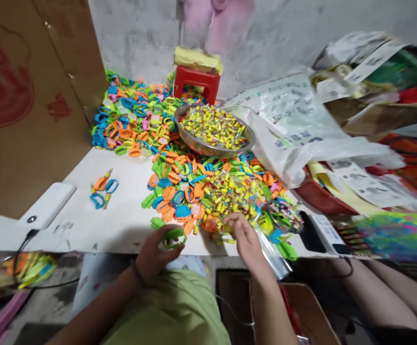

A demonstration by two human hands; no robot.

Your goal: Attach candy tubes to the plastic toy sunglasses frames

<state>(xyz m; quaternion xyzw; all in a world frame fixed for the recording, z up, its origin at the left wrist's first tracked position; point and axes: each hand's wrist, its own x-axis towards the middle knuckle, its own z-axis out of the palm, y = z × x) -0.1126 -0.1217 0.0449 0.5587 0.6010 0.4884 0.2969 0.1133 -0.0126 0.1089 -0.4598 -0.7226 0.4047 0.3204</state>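
Note:
My left hand (159,250) is closed around a green plastic band (174,236) at the front edge of the white table (122,215). To its right, my right hand (242,234) reaches over the near edge of a pile of small yellow pieces (230,189); its fingers are curled, and what lies between them is too small and blurred to make out. Orange, blue and green plastic bands (174,196) are heaped beyond both hands. Behind them stands a metal bowl (215,152) full of yellow and red pieces.
Left are a cardboard box (32,96), a white power bank (48,206) and a small group of bands (102,187). A red stool-shaped object (196,81) stands behind the bowl. Right lie plastic bags (295,120), a phone (311,232) and a small dish (285,214). Another person's legs (381,287) show lower right.

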